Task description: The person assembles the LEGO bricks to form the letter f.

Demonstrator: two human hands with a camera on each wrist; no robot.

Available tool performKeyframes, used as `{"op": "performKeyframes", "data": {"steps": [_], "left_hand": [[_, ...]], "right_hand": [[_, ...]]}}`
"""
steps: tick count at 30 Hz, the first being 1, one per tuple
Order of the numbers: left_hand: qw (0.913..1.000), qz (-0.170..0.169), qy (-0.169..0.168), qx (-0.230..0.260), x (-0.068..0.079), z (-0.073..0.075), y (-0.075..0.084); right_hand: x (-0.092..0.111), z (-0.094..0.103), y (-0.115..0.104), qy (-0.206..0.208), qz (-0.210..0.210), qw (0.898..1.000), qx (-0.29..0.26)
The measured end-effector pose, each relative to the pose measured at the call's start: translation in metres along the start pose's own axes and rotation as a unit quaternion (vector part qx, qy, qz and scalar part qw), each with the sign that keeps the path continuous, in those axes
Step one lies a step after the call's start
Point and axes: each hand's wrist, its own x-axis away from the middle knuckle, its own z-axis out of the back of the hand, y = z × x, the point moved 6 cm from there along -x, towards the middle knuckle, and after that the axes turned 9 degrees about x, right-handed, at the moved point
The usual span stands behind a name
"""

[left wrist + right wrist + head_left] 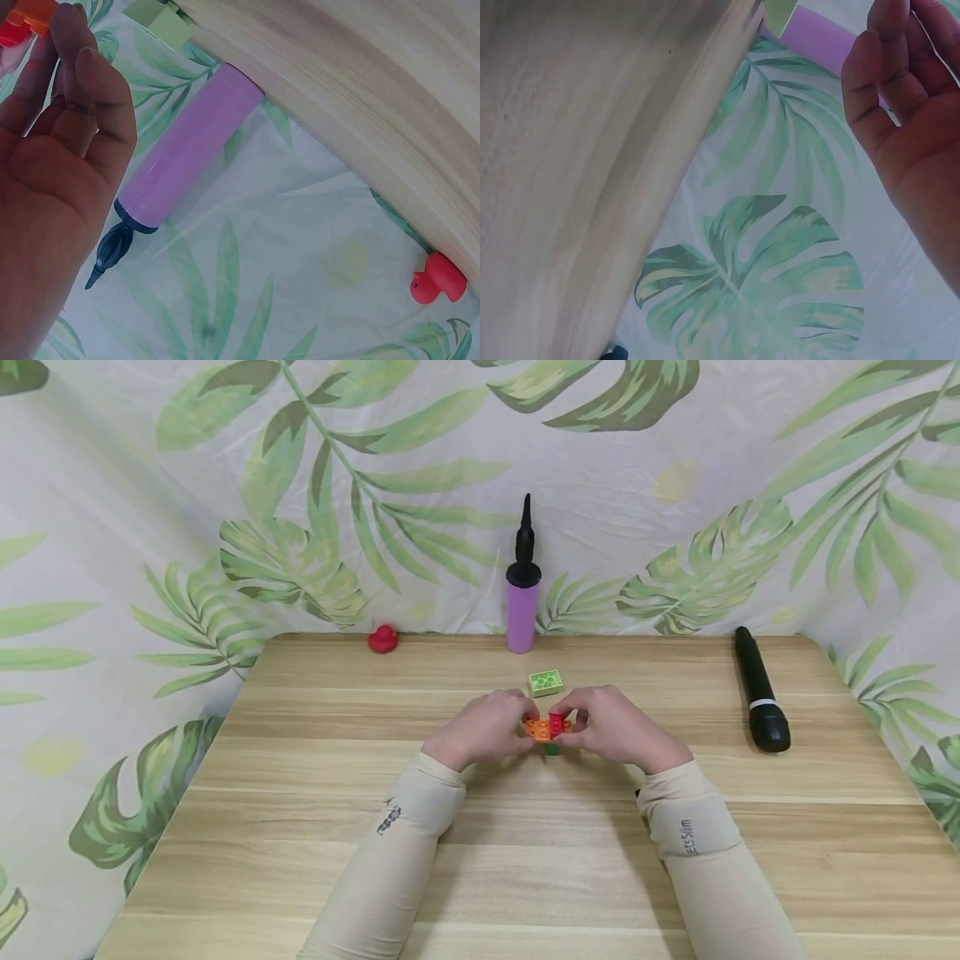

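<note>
Over the middle of the table, my left hand point(487, 727) pinches the left end of an orange toy brick point(537, 729) between thumb and fingers. From the right, my right hand point(615, 727) pinches a red toy brick point(556, 726) that sits against the orange one's studded top. A bit of orange shows on the red brick's right side too. Below them a small dark green piece point(552, 749) peeks out, mostly hidden. In the left wrist view the orange brick point(36, 11) is cut off at the top corner. The right wrist view shows no held brick.
Just behind the hands lies a light green brick point(545, 682). A purple pump point(521, 614) with a black nozzle stands at the back edge, a red rubber duck point(383, 640) to its left. A black microphone point(761, 693) lies on the right of the wooden table point(300, 827).
</note>
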Motion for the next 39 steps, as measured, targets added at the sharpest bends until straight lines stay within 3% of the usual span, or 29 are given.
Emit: {"op": "performKeyframes", "data": {"steps": [12, 19, 25, 31, 39], "left_hand": [[1.0000, 0.003, 0.003, 0.004, 0.001, 0.004, -0.004], [0.9999, 0.000, -0.010, -0.004, 0.001, -0.001, -0.002], [0.9999, 0.003, -0.013, -0.008, 0.000, -0.001, -0.001], [0.9999, -0.003, -0.014, -0.008, 0.002, -0.001, -0.001], [0.9998, -0.010, -0.007, -0.013, 0.003, 0.001, -0.001]], "right_hand": [[-0.002, 0.001, -0.002, -0.010, 0.001, 1.000, -0.001], [0.003, 0.016, 0.023, -0.007, -0.024, 1.000, 0.001], [-0.028, 0.015, 0.039, 0.000, -0.035, 0.998, 0.054], [-0.060, 0.002, 0.038, -0.012, -0.008, 0.996, 0.084], [-0.074, -0.002, 0.028, -0.034, -0.009, 0.994, 0.105]]}}
